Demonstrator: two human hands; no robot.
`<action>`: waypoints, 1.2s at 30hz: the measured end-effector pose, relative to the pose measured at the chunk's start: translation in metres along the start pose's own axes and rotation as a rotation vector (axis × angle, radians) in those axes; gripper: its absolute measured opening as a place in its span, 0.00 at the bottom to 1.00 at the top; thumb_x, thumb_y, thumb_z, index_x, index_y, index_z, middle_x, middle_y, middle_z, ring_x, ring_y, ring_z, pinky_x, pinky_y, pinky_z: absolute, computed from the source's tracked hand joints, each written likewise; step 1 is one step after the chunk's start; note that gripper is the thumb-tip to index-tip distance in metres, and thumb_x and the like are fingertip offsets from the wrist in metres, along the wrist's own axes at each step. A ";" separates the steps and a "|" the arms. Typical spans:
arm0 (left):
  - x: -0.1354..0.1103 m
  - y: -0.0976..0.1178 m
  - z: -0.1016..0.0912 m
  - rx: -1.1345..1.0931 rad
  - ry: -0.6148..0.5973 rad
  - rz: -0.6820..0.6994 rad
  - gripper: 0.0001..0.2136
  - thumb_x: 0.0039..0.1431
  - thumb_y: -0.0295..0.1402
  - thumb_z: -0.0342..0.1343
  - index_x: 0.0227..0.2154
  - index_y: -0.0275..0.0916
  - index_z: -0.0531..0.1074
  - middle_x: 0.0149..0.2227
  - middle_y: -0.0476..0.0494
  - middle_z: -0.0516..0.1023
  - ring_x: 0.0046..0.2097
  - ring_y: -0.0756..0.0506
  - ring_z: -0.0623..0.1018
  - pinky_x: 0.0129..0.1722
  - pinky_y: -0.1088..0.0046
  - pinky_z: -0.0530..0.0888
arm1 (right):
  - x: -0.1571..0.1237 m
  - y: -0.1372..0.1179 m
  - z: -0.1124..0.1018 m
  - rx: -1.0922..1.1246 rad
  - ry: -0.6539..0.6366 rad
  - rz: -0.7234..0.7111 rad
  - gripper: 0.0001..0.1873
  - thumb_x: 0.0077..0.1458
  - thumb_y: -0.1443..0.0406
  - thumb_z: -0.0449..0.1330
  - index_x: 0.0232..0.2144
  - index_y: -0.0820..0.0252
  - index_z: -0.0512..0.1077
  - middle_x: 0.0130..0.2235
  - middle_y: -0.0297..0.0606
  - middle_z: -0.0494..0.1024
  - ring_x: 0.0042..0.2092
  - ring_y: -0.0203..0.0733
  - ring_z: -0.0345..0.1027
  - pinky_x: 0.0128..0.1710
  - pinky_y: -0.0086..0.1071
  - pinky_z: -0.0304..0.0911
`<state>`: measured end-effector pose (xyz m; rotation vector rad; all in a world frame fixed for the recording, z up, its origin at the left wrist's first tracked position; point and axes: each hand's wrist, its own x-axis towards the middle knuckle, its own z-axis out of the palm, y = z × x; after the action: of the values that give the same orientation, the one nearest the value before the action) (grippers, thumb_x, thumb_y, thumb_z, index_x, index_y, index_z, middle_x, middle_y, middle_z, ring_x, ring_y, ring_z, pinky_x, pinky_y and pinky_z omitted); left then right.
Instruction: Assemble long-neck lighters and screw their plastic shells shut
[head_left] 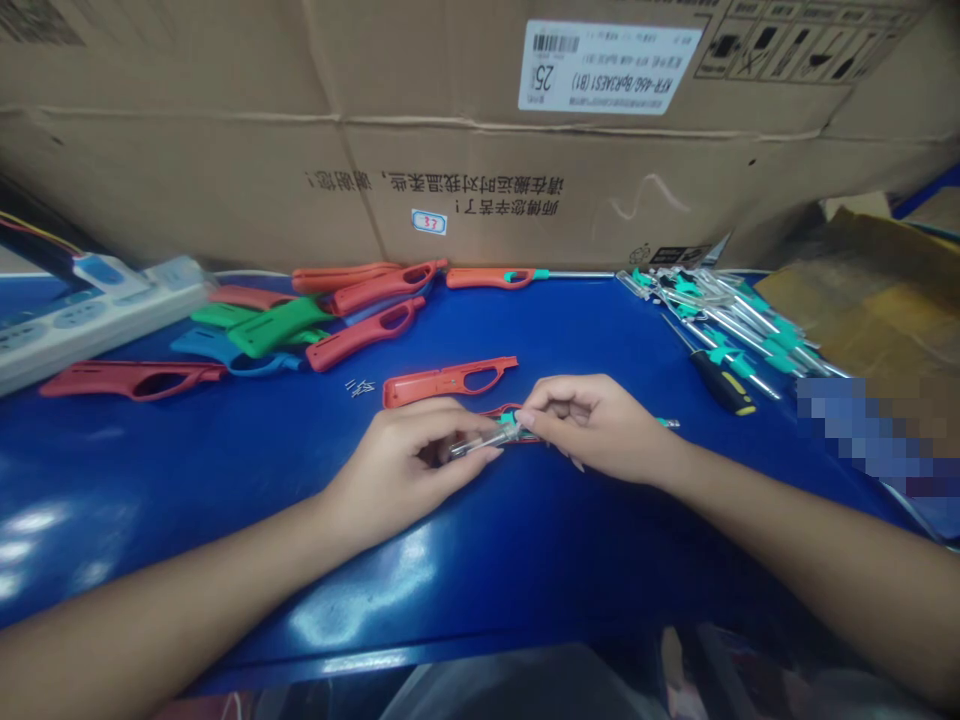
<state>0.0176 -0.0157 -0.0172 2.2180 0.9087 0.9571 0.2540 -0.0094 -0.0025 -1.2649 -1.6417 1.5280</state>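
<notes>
My left hand [429, 452] is closed on a clear lighter fuel tank [477, 441], gripped between thumb and fingers. At the tank's right end, my right hand [592, 425] pinches with thumb and index finger; what is in the pinch is too small to make out. Beneath both hands lies a red lighter half with a teal trigger [508, 418], mostly covered; its metal tube tip [669, 424] shows right of my right hand. Just behind, a red handle shell [450, 382] rests with its inside upward.
Red, green and blue handle shells [281, 325] lie at the back left beside a white power strip [90, 320]. Small screws [361, 387] sit nearby. An orange lighter [495, 277] lies along the cardboard box [450, 130]. Metal tubes [739, 315] and a screwdriver [720, 382] lie right.
</notes>
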 end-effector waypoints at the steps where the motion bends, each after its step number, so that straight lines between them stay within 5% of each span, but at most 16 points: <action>1: 0.000 0.000 0.000 0.003 0.000 0.000 0.09 0.61 0.27 0.65 0.45 0.39 0.81 0.34 0.48 0.82 0.26 0.55 0.72 0.27 0.82 0.70 | 0.000 0.000 0.000 0.000 0.001 -0.001 0.13 0.56 0.57 0.67 0.30 0.61 0.73 0.19 0.24 0.66 0.18 0.28 0.58 0.15 0.23 0.54; 16: 0.004 0.000 -0.015 0.064 0.079 -0.088 0.07 0.62 0.34 0.65 0.41 0.39 0.80 0.37 0.48 0.85 0.29 0.53 0.77 0.30 0.79 0.73 | 0.001 -0.002 -0.003 -0.037 0.046 -0.039 0.18 0.63 0.52 0.59 0.30 0.61 0.72 0.20 0.27 0.68 0.18 0.29 0.63 0.17 0.24 0.63; 25: 0.014 -0.007 -0.035 0.188 -0.151 -0.020 0.08 0.64 0.39 0.64 0.42 0.44 0.82 0.40 0.48 0.84 0.43 0.47 0.78 0.44 0.71 0.73 | 0.002 -0.005 -0.009 -0.056 0.074 0.008 0.12 0.60 0.58 0.60 0.35 0.62 0.75 0.18 0.26 0.68 0.17 0.30 0.62 0.15 0.24 0.64; 36: 0.009 -0.006 -0.026 0.204 -0.203 -0.076 0.06 0.65 0.31 0.61 0.43 0.41 0.80 0.39 0.48 0.79 0.39 0.49 0.77 0.37 0.75 0.73 | 0.000 0.000 -0.010 -0.149 0.087 -0.057 0.12 0.64 0.58 0.57 0.36 0.61 0.73 0.19 0.26 0.67 0.17 0.31 0.61 0.15 0.26 0.62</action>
<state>-0.0004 0.0004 -0.0023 2.3789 1.0245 0.6144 0.2628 -0.0050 -0.0010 -1.3308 -1.7466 1.3184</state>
